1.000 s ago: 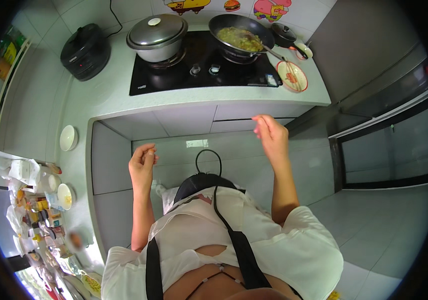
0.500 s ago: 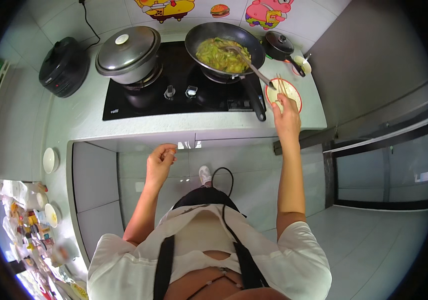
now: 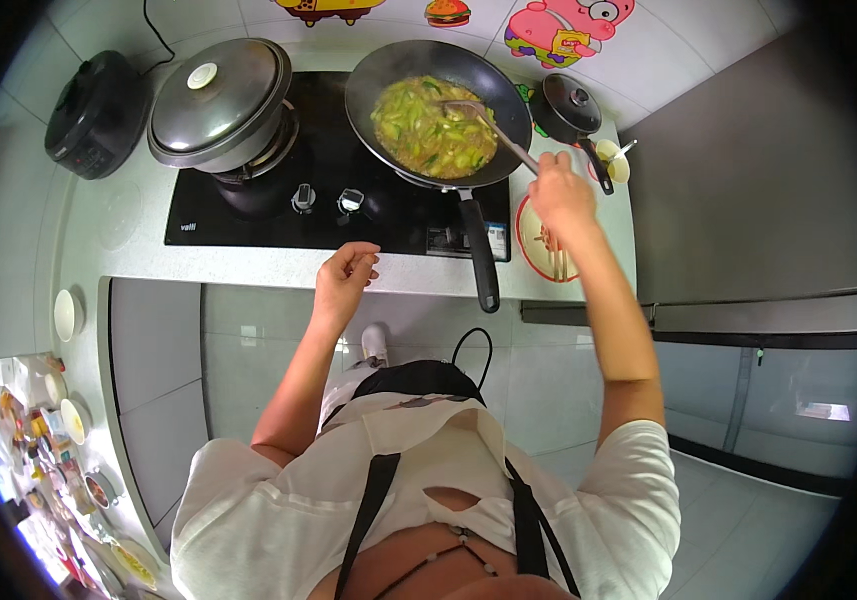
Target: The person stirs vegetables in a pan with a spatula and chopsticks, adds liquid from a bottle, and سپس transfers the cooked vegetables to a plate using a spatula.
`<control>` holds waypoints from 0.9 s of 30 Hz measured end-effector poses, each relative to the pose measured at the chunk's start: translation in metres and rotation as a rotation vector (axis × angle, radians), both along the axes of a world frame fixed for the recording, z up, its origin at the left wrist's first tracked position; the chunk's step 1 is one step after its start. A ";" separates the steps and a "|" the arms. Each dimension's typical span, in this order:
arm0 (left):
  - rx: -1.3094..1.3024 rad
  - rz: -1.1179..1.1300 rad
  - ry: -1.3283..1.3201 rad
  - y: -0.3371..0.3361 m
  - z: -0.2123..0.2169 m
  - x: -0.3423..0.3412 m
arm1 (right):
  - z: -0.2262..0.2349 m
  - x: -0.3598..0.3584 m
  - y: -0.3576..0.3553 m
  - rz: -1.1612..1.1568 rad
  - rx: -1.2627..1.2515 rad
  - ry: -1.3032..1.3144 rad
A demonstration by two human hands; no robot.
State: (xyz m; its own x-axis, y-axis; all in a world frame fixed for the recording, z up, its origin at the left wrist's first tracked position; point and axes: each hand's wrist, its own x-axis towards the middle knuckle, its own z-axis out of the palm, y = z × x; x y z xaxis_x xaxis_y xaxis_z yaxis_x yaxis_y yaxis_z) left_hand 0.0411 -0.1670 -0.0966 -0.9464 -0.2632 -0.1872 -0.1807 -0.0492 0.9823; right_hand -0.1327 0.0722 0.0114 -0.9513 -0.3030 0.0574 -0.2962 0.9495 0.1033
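Note:
My right hand [image 3: 562,200] is closed around the handle of a metal spatula [image 3: 506,142], whose blade rests in the food. Sliced green vegetables [image 3: 429,130] in yellowish liquid fill the middle of a dark wok [image 3: 384,76] on the right burner. The wok's black handle [image 3: 484,262] points toward me over the counter edge. Under my right wrist, a red-rimmed plate [image 3: 524,235] bears wooden chopsticks [image 3: 557,264], apart from my fingers. My left hand [image 3: 346,280] hovers at the counter's front edge, fingers curled in, with nothing visible in it.
A lidded steamer pot [image 3: 219,100] stands on the left burner of the black hob [image 3: 249,222], with a black cooker [image 3: 97,115] beyond it. Right of the wok are a small lidded saucepan [image 3: 567,105] and a yellow cup [image 3: 617,165]. A grey refrigerator [image 3: 749,190] borders the right side.
My right hand has let go of the chopsticks, leaving them on the plate, and has taken hold of the spatula handle. My left hand is nearer the counter. The view has shifted.

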 end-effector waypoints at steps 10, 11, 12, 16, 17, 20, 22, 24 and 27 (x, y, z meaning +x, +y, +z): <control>0.012 0.223 -0.015 0.030 -0.006 -0.006 | 0.117 -0.098 0.038 0.318 0.117 -0.053; 0.010 0.273 -0.029 0.035 -0.005 -0.002 | 0.119 -0.110 0.038 0.350 0.153 -0.067; 0.007 0.328 -0.035 0.039 -0.003 0.001 | 0.123 -0.123 0.036 0.385 0.189 -0.072; -0.006 0.484 -0.049 0.061 0.002 0.011 | 0.140 -0.152 0.019 0.351 0.251 -0.286; -0.013 0.518 -0.056 0.066 0.002 0.014 | 0.143 -0.154 0.012 0.277 0.253 -0.386; -0.010 0.609 -0.048 0.078 0.000 0.021 | 0.130 -0.176 0.015 0.304 0.189 -0.501; -0.007 0.628 -0.049 0.090 0.001 0.021 | 0.104 -0.207 0.053 0.284 -0.055 -0.601; -0.016 0.649 -0.053 0.100 0.003 0.022 | 0.056 -0.236 0.083 0.289 -0.279 -0.647; -0.034 0.680 -0.091 0.112 0.001 0.031 | 0.002 -0.234 0.089 0.414 -0.397 -0.557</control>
State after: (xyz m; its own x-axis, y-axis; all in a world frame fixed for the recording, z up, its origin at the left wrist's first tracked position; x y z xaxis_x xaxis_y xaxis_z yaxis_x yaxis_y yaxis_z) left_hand 0.0725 -0.0549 -0.0960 -0.5497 -0.8005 -0.2390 -0.2025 -0.1500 0.9677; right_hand -0.3666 0.1611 0.0134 -0.6869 -0.6941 -0.2154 -0.5409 0.6862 -0.4865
